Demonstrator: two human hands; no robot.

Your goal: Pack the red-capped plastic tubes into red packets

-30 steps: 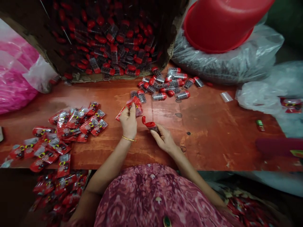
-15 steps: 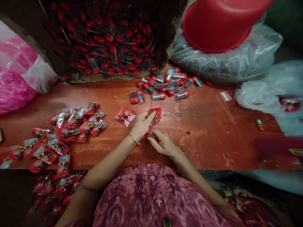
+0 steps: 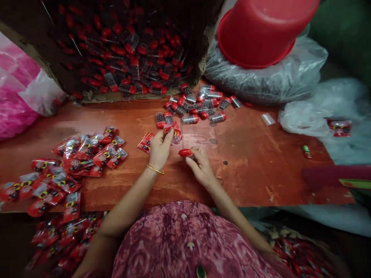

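Note:
Between thumb and fingers, my left hand (image 3: 160,148) pinches a small red printed card (image 3: 174,133) with a pinkish cut-out at its lower edge. My right hand (image 3: 201,164) grips a small clear container with a red cap (image 3: 184,153); the cap points left and the fingers hide most of the body. Just left of my left hand lies a small stack of red printed cards (image 3: 145,142), partly covered by it. Beyond the hands, several red-capped clear containers (image 3: 199,104) filled with dark balls lie in a loose heap on the reddish table (image 3: 246,166).
A cardboard box (image 3: 203,58) at the back holds many red-capped containers. Filled red packets (image 3: 87,150) pile up at the left, some below the table edge. A red bucket (image 3: 266,31) rests on a plastic bag of dark contents (image 3: 261,85). Pink bags (image 3: 17,92) stand far left.
My hands have moved apart. The left has shifted left with the red card, and the right now shows the container's red cap clear of the left hand. The view has shifted slightly.

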